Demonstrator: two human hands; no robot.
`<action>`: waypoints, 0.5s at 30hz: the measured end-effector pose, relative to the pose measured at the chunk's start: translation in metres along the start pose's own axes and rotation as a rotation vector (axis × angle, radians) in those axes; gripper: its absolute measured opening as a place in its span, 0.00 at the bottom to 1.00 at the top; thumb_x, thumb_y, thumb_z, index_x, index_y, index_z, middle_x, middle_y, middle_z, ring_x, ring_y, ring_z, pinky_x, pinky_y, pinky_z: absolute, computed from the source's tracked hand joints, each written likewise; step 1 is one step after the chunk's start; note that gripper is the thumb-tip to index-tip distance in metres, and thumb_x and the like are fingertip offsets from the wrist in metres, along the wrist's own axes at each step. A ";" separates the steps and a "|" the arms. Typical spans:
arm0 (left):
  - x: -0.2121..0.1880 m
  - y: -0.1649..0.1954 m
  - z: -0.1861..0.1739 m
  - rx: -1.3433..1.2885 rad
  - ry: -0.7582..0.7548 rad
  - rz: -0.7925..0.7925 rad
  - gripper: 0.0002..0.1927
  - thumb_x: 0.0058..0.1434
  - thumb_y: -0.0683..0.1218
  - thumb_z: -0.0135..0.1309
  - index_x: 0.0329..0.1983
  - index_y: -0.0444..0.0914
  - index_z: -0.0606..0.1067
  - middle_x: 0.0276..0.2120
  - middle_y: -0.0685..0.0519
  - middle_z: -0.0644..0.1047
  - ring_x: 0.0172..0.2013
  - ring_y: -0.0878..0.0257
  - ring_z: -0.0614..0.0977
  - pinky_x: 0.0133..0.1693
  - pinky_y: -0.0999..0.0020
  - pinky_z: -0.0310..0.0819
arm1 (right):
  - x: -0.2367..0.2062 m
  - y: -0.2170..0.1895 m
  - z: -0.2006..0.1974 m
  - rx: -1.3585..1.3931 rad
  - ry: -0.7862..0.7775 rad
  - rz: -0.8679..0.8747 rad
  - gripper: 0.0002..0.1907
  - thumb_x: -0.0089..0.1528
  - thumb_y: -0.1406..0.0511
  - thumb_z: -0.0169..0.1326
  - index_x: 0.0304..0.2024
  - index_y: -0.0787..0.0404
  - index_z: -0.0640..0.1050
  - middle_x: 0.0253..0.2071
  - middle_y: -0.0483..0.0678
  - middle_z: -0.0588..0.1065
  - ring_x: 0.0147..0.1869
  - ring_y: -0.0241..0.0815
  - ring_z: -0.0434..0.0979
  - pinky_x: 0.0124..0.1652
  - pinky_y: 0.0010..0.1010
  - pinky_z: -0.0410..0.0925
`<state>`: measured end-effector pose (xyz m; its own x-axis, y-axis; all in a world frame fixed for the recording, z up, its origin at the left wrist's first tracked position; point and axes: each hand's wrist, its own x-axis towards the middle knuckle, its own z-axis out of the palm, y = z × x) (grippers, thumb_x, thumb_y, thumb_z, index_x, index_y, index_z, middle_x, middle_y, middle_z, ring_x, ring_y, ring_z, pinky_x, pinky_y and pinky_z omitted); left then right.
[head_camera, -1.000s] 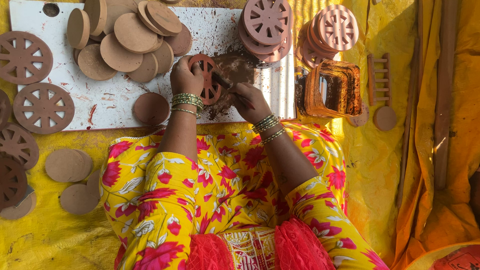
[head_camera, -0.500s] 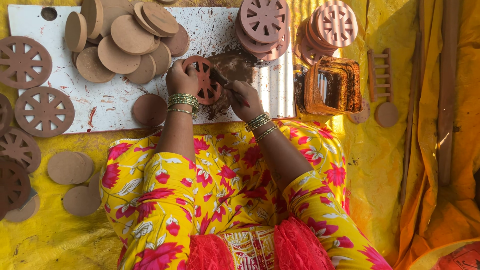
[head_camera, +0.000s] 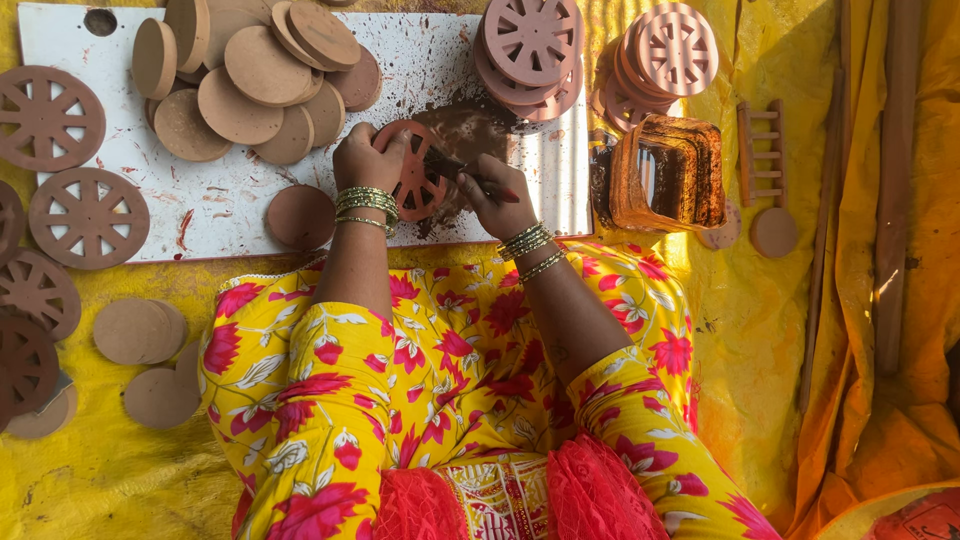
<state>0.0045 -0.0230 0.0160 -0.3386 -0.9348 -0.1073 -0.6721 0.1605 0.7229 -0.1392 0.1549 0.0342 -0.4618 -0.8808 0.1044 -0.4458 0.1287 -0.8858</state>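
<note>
Yellow cloth (head_camera: 120, 480) covers the floor, and on it lies a stained white board (head_camera: 230, 205). Far left, brown spoked wheels (head_camera: 88, 217) run down the edge, the lowest ones cut off by the frame. Plain clay discs (head_camera: 262, 65) pile up at the board's top. Now the left hand (head_camera: 368, 158), fingers curled, grips the rim of a reddish spoked wheel (head_camera: 418, 185), tilted on the board's middle and half hidden behind those fingers. Right beside it, the right hand (head_camera: 497, 198) pinches a thin brush (head_camera: 470, 175) against the wheel; its tip is hard to make out. Further right, pink wheels (head_camera: 530, 40) stack up, then a paint-smeared tray (head_camera: 668, 172), then a small ladder-shaped piece (head_camera: 763, 155).
</note>
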 end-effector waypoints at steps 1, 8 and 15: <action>0.000 0.000 0.000 -0.006 0.041 0.051 0.24 0.57 0.57 0.68 0.31 0.33 0.75 0.29 0.39 0.79 0.32 0.42 0.81 0.36 0.52 0.75 | 0.001 0.000 -0.003 0.004 -0.022 0.011 0.11 0.67 0.62 0.58 0.36 0.64 0.75 0.29 0.47 0.78 0.32 0.33 0.79 0.33 0.27 0.69; 0.001 0.001 0.007 -0.080 0.083 0.356 0.18 0.60 0.50 0.68 0.36 0.32 0.75 0.33 0.41 0.79 0.34 0.42 0.81 0.37 0.52 0.74 | 0.003 0.004 -0.010 0.223 0.113 0.008 0.11 0.70 0.62 0.56 0.39 0.65 0.76 0.30 0.45 0.79 0.34 0.29 0.76 0.35 0.25 0.69; -0.005 0.006 0.005 -0.089 0.035 0.529 0.17 0.60 0.46 0.66 0.50 0.36 0.79 0.39 0.42 0.78 0.39 0.43 0.81 0.41 0.52 0.76 | 0.007 0.011 -0.010 0.392 0.230 0.050 0.11 0.70 0.63 0.56 0.37 0.66 0.75 0.31 0.46 0.78 0.34 0.32 0.80 0.34 0.24 0.71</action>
<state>-0.0012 -0.0156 0.0172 -0.5926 -0.7437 0.3094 -0.3562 0.5865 0.7274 -0.1549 0.1549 0.0298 -0.6532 -0.7482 0.1158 -0.1153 -0.0528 -0.9919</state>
